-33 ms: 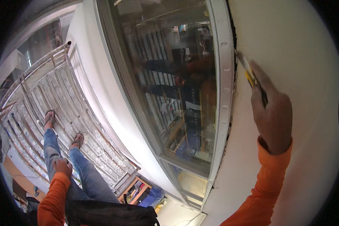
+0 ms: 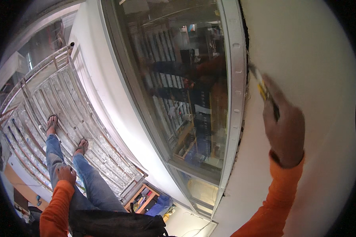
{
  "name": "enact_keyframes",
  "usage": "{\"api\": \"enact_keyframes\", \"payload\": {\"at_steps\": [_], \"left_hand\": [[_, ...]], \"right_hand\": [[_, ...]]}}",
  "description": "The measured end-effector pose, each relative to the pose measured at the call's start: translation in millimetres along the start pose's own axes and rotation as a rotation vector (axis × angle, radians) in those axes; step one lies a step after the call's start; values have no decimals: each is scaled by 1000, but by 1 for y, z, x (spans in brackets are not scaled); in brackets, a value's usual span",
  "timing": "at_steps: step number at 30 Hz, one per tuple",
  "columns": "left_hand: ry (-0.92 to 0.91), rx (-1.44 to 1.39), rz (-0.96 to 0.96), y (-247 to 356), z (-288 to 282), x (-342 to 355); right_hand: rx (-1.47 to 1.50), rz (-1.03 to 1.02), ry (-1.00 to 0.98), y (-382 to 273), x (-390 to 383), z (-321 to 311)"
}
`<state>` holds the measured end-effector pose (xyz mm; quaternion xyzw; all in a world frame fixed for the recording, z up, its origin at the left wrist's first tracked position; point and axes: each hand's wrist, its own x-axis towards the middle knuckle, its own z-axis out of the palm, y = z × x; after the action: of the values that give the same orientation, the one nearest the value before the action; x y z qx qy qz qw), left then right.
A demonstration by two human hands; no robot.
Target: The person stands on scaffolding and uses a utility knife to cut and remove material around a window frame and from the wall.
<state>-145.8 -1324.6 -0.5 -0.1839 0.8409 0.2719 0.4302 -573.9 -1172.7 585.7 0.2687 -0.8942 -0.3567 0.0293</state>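
Note:
My right hand [image 2: 285, 128] is closed round a utility knife [image 2: 264, 90] with a yellow and black handle and a long silvery front. Its tip points up and left, at the dark, ragged gap [image 2: 247, 75] between the cream wall [image 2: 304, 59] and the pale metal window frame [image 2: 236, 79]. Motion blurs the tip, so I cannot tell how deep it sits. Down at the lower left, my left hand [image 2: 66, 174] rests on my jeans at the thigh, its fingers loosely spread, holding nothing.
I stand in flip-flops on a slatted metal platform [image 2: 67, 102] with a rail [image 2: 47, 59] at its far side. Reflections fill the window pane [image 2: 186, 91]. A black bag [image 2: 114, 224] hangs at my waist; below is a wooden crate [image 2: 146, 199] of assorted items beside blue cloth [image 2: 160, 206].
My right hand and the knife have shifted slightly downward along the gap. The left hand stays where it was.

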Motion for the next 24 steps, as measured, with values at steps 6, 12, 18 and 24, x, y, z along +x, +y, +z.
{"api": "enact_keyframes", "payload": {"at_steps": [6,12,18,24], "left_hand": [[5,10,3,-3,5,5],[-30,67,-2,5,-13,1],[-24,-18,-4,7,-16,-3],[42,-45,-1,3,-8,3]], "right_hand": [[90,68,-184,20,-44,-10],[-43,-94,123,9,21,1],[-58,-47,-14,10,-45,5],[22,7,-3,8,-29,-3]]}}
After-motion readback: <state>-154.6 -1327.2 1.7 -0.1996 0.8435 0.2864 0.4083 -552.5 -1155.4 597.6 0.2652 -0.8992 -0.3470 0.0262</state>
